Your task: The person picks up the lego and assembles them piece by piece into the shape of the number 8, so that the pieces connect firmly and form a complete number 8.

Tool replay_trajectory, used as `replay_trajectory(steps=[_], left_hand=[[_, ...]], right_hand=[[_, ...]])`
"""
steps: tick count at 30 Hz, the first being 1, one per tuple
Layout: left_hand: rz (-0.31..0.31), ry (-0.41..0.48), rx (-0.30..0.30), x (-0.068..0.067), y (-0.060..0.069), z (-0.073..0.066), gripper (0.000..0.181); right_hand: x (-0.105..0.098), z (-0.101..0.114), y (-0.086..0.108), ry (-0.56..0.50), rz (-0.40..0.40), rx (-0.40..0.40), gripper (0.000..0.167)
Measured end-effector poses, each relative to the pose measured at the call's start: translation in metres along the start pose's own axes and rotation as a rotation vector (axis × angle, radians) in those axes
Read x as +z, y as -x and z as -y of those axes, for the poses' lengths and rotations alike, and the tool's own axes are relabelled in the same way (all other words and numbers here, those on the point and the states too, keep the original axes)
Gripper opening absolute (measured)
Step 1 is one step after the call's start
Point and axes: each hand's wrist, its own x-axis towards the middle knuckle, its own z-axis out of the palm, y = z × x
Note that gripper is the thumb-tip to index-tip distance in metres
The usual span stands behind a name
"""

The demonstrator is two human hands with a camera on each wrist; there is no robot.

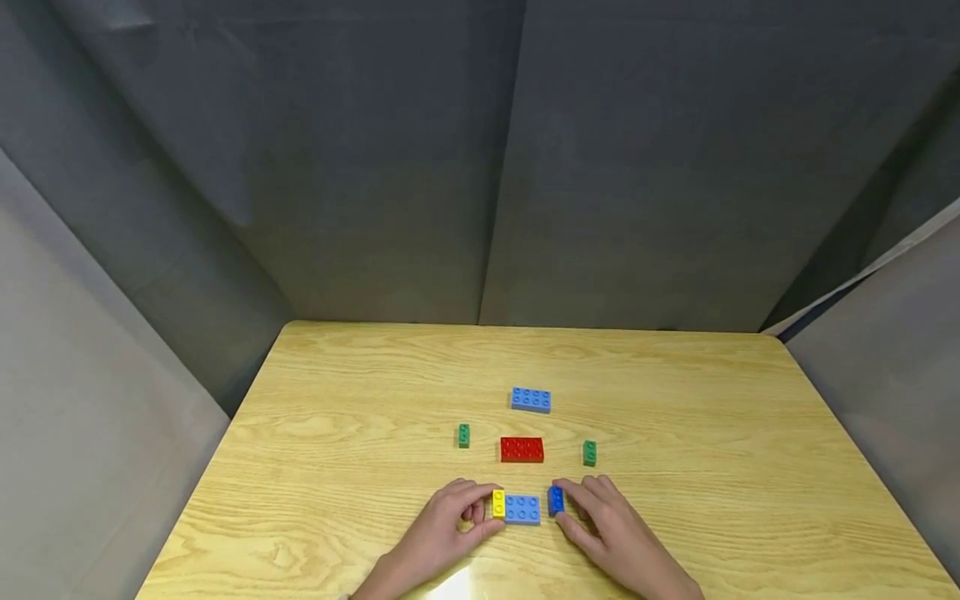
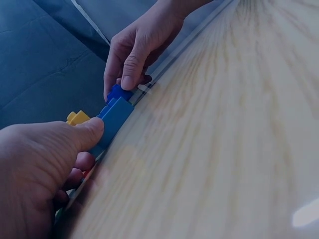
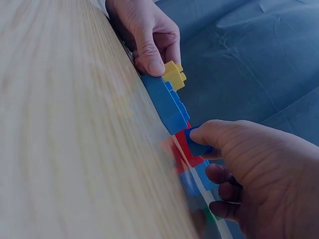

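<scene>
In the head view, my left hand [image 1: 452,521] pinches a small yellow brick [image 1: 498,503] between thumb and forefinger. That brick sits on the left end of a light blue brick [image 1: 522,509], whose other studs are bare; the right wrist view shows the yellow brick [image 3: 174,75] standing higher than the light blue one [image 3: 165,103]. Just right of it, my right hand [image 1: 609,527] pinches a small dark blue brick [image 1: 556,501] by its two ends. A narrow gap parts the dark blue brick from the light blue one. In the right wrist view, fingers partly cover the dark blue brick [image 3: 198,144].
A red brick [image 1: 522,450] lies just beyond the hands, with one small green brick [image 1: 464,436] to its left and another green brick [image 1: 589,453] to its right. Farther back is a second light blue brick [image 1: 531,400]. Grey curtains [image 1: 390,167] surround the wooden table [image 1: 337,400].
</scene>
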Motion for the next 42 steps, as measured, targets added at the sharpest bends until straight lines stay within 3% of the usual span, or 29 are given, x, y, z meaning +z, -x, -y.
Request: replay_trajectory(steps=[21, 34, 42], left_hand=[[-0.017, -0.039, 0.025, 0.001, -0.003, 0.0, 0.046], [-0.016, -0.062, 0.021, 0.001, -0.002, 0.0, 0.044], [-0.021, -0.065, 0.018, 0.002, 0.001, -0.001, 0.044]], right_hand=[[0.002, 0.006, -0.003, -0.057, -0.062, -0.053, 0.041], [0.009, 0.011, -0.001, -0.104, -0.062, -0.106, 0.042], [0.015, 0.016, 0.001, -0.11, -0.047, -0.069, 0.043]])
